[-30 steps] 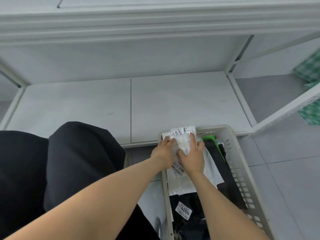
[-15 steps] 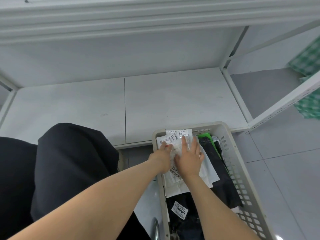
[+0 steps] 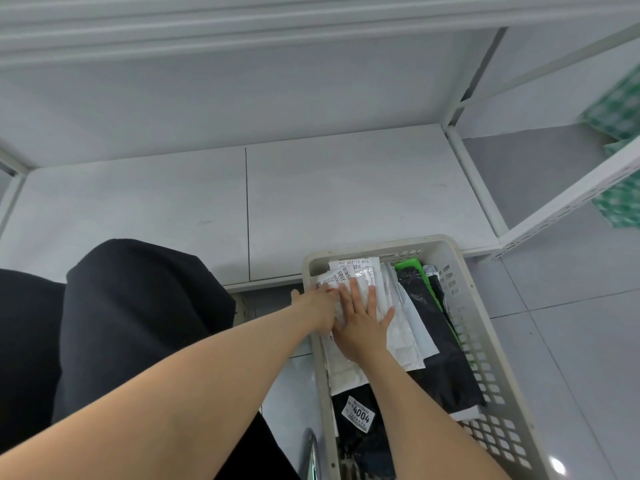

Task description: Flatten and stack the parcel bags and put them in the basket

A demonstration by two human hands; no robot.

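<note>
A beige perforated basket (image 3: 485, 341) stands on the floor at the lower right. Inside it lies a stack of parcel bags: white ones (image 3: 398, 323) on top, black ones (image 3: 440, 344) and a green one (image 3: 410, 265) beneath. A black bag with a "4004" label (image 3: 358, 415) lies at the near end. My right hand (image 3: 362, 317) rests flat, fingers spread, on the top white bag. My left hand (image 3: 317, 303) presses on the stack's left edge by the basket rim, its fingers partly hidden.
A low white shelf board (image 3: 242, 202) lies just beyond the basket, framed by white metal uprights (image 3: 568, 209). Black clothing over my knees (image 3: 121, 323) fills the lower left. Green checked fabric (image 3: 620, 116) hangs at the far right. Grey floor tiles surround the basket.
Both hands stay pressed on the white bags in the basket; my right hand has flattened and spread a little more. The view has shifted slightly.
</note>
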